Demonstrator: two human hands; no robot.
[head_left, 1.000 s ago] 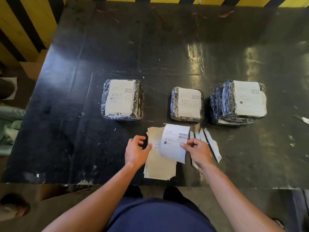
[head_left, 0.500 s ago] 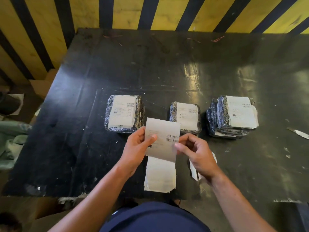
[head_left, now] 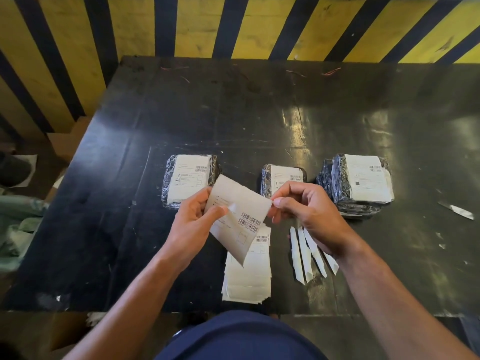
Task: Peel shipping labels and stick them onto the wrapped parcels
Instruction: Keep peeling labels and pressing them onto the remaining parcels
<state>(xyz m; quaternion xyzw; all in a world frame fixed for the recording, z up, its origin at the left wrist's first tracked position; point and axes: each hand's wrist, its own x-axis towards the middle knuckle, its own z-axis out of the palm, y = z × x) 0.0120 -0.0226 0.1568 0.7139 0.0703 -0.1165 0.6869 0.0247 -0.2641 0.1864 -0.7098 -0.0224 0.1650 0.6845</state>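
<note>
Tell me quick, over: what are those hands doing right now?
Left hand and right hand both pinch one shipping label, held above the label stack. Three wrapped parcels already labelled. Nothing in the way.

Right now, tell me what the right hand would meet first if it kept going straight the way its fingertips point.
The right hand points leftward; its pinching fingertips already touch the white barcoded shipping label. Beyond it, probably the left hand, though depth is unclear.

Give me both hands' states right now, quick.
Left hand: holding the shipping label, thumb pinching its left side.
Right hand: fingertips pinching the label's right corner.
</note>
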